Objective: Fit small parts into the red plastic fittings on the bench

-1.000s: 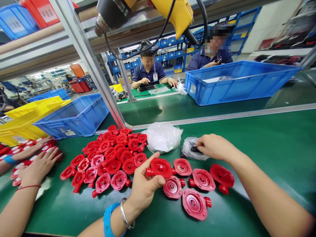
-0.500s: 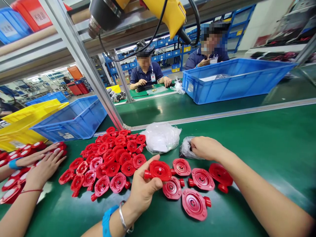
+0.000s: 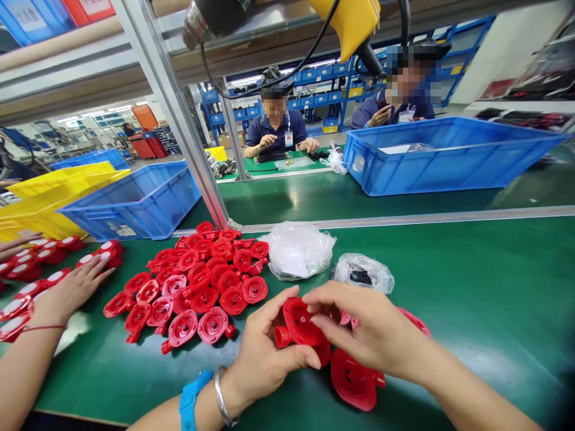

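My left hand (image 3: 258,353) grips a round red plastic housing (image 3: 296,326) by its rim, open face up, with its short pipe stub toward my palm. Bent over the right side of that housing is my right hand (image 3: 377,329), thumb and fingertips drawn together; whatever they pinch is too small or hidden to name. Beneath my right hand lie more red housings (image 3: 353,380), partly covered. Just beyond it sits a clear plastic bag (image 3: 366,272) with small black parts inside. A heap of red housings (image 3: 206,296) spreads to the left of my left hand.
A whitish plastic bag (image 3: 299,251) rests behind the heap. Another person's hand (image 3: 74,287) touches red parts with white discs at left. Blue bins (image 3: 449,170) and yellow bins (image 3: 58,191) stand farther back. A metal post (image 3: 179,120) rises behind the heap; a yellow-handled tool (image 3: 348,27) hangs overhead.
My right hand has left the bag of black parts and come toward me, over the red housing in my left hand. My left hand still holds that housing.
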A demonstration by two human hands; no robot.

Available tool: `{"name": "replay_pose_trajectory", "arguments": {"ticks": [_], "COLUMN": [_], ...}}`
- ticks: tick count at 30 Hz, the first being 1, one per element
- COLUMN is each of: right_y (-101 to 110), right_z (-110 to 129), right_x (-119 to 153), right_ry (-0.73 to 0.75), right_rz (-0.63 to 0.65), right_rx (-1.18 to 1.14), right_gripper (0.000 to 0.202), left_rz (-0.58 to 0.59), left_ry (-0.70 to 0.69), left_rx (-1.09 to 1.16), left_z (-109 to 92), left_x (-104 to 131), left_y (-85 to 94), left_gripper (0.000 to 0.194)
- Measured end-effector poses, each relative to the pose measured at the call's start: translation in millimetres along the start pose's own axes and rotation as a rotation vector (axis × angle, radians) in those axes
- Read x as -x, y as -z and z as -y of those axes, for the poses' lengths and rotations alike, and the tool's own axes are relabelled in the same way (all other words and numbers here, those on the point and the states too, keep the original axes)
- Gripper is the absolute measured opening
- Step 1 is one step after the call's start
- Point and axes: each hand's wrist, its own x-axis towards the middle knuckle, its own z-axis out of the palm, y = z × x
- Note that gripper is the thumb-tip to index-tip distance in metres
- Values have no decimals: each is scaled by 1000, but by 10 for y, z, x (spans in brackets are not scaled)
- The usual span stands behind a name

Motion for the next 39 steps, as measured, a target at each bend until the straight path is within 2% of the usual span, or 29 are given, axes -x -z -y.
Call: {"name": "replay_pose_trajectory", "arguments": {"ticks": [4, 12, 27, 31, 39], "right_y": [-128, -113, -112, -110, -125], "right_z": [-58, -68, -55, -72, 29], "right_x": [43, 33, 25, 24, 18], "right_ry": [118, 150, 91, 148, 241], "right_rz": [-18, -23, -13, -22, -24], "right_rx": [114, 147, 127, 117, 332], "right_gripper": [21, 19, 14, 7, 11], "left_rz": [4, -21, -6, -28, -36], "left_ry": [-100, -219, -357, -385, -355], "left_rx": [-237, -467, -604, -622, -580], "left_z": [90, 67, 60, 44, 38], "left_x": [17, 6, 5, 1, 11], "left_y": [71, 91, 94, 96, 104], "left_gripper": [80, 82, 83, 83, 82]}}
